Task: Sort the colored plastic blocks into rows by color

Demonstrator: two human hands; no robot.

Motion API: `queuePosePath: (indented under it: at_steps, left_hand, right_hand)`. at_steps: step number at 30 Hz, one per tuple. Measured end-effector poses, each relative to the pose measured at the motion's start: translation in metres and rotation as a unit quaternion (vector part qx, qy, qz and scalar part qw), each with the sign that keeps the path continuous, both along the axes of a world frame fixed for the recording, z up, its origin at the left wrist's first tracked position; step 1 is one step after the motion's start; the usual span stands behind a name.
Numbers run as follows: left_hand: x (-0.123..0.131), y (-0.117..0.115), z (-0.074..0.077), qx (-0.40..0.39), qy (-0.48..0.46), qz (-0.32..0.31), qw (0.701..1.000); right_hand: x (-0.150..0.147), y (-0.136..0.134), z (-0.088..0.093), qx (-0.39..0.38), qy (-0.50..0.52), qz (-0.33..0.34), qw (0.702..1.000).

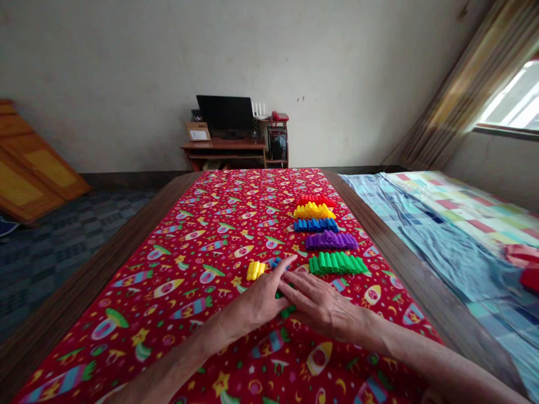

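My left hand (266,294) and my right hand (322,300) meet over the red patterned cloth, right fingertips against the left hand. Between and below them, small green tube-shaped pieces (287,311) show in part; my hands cover the rest. The left hand's digits are stretched apart around these pieces. My right fingers lie extended, close together, over them. Just beyond the left fingers are a few blue tube pieces (275,262), partly hidden. A short row of yellow tube pieces (256,270) lies left of them. Whether either hand grips a piece is hidden.
On the right side of the cloth (227,224) lie rows of tubes: green (337,262), purple (331,240), blue (315,225), yellow (314,210) and red (315,200). A bed (455,224) adjoins the table's right edge. A desk (227,144) with a monitor (225,115) stands beyond.
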State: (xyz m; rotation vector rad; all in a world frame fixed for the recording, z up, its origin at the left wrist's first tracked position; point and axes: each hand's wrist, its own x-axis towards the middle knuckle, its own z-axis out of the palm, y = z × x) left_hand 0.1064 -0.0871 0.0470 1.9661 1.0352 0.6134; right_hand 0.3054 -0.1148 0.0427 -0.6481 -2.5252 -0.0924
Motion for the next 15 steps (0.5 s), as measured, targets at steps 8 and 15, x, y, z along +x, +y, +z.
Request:
queuePosePath:
  at_steps: [8, 15]
  left_hand:
    - [0.01, -0.005, -0.006, -0.107, -0.068, -0.023, 0.992]
    - [0.01, -0.008, 0.006, -0.018, -0.062, -0.053, 0.997]
  right_hand:
    - [0.009, -0.004, 0.008, -0.046, 0.012, -0.06, 0.997]
    - [0.093, 0.014, 0.017, -0.055, 0.098, -0.159, 0.981]
